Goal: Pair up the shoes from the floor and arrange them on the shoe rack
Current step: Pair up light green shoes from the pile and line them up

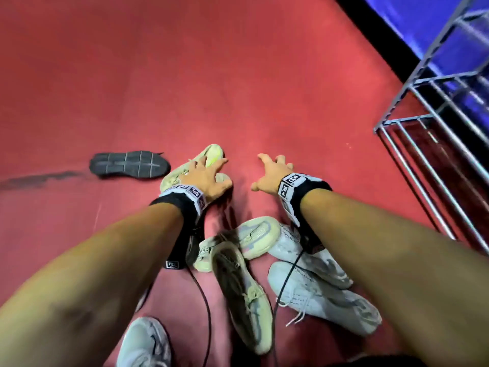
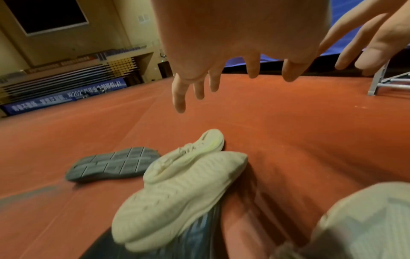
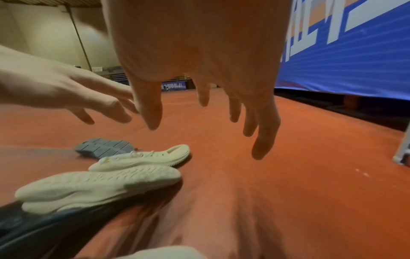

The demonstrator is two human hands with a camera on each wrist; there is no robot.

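Two cream shoes lie together on the red floor: one upright (image 1: 209, 156) (image 2: 199, 149), one sole-up (image 2: 184, 191) (image 3: 99, 185). My left hand (image 1: 209, 173) (image 2: 233, 66) hovers just above them with fingers spread, holding nothing. My right hand (image 1: 270, 170) (image 3: 206, 96) is spread over bare floor to their right, also holding nothing. A black shoe (image 1: 129, 165) (image 2: 113, 164) lies sole-up to the left of the cream pair. The grey metal shoe rack (image 1: 436, 128) stands at the right.
Closer to me lies a heap of shoes: two beige-grey ones (image 1: 243, 292) (image 1: 259, 239) and two white ones (image 1: 320, 295) (image 1: 299, 247). A grey shoe (image 1: 144, 343) sits at the bottom edge. Cables hang from both wrists. A blue banner (image 3: 355, 52) runs behind the rack.
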